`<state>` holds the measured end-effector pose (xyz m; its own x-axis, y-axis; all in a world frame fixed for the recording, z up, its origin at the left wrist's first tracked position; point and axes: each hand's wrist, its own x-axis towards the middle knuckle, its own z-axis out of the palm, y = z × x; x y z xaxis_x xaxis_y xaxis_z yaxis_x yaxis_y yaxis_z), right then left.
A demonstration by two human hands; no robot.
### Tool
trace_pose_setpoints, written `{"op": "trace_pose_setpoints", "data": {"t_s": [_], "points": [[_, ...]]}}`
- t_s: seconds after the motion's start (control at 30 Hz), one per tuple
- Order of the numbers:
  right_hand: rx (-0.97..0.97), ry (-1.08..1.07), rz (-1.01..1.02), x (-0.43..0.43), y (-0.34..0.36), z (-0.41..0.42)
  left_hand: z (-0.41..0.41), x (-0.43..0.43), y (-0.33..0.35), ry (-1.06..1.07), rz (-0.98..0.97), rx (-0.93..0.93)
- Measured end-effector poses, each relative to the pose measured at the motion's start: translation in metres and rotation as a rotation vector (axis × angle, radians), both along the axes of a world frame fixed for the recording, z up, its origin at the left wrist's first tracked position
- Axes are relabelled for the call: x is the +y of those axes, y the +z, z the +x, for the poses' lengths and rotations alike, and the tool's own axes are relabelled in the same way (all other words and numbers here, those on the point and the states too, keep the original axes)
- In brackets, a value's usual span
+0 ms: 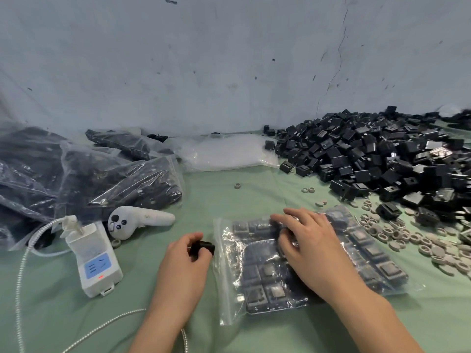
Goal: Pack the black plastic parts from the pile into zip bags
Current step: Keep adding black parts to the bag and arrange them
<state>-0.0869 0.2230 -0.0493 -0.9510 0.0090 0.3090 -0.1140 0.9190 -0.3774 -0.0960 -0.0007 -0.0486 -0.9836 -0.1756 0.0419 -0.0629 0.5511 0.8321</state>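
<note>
A: The left hand (184, 253) has its fingers pinched round one black plastic part (202, 248), right at the mouth of the zip bag (230, 276) lying flat on the green table cover (178, 189). What makes this insertion go well?

B: Feed it in flat, I'd say, so it lines up with the rows already showing through the film. The right hand (309, 247) lies palm down on top of the bag, fingers spread and curled slightly, gripping nothing, just pressing the contents

A: So it steadies the bag?

B: Yes, though the pressure looks likely to pinch the opening shut. Easing the fingertips toward the far rows should leave the mouth slack enough for the part to slide under

A: And the stock?

B: The pile of black parts (382, 159) sits at the far right, well apart from the bag, with grey rings (397, 235) scattered just in front of it. Filled bags (84, 171) are heaped at the left

A: Any risk?

B: The prongs on the parts could snag the thin plastic, so lead with a smooth face
</note>
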Motion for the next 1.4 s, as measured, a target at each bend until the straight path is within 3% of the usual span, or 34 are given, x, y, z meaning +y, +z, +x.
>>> {"op": "trace_pose_setpoints", "data": {"t_s": [0.17,0.4,0.6,0.83,1.03,1.23,1.4], "points": [[-0.068,0.029,0.032,-0.001,-0.003,0.001,0.012,-0.006,-0.006,-0.047,-0.221,0.015],[-0.086,0.048,0.046,-0.005,-0.005,0.003,0.006,0.005,0.001,-0.124,0.13,0.085],[-0.087,0.052,0.038,-0.004,-0.005,0.003,0.0,0.005,-0.001,-0.058,0.163,0.139],[-0.076,0.055,0.037,-0.005,-0.005,0.001,-0.007,0.019,-0.005,-0.166,0.414,0.01],[-0.05,0.053,0.027,-0.007,-0.005,0.0,-0.012,0.033,-0.005,-0.159,0.362,0.077],[-0.033,0.062,0.027,-0.011,-0.004,0.001,-0.01,0.031,-0.003,-0.213,0.447,-0.01],[-0.028,0.073,0.056,-0.015,-0.006,0.001,-0.008,0.032,-0.006,0.034,0.619,-0.056]]}}
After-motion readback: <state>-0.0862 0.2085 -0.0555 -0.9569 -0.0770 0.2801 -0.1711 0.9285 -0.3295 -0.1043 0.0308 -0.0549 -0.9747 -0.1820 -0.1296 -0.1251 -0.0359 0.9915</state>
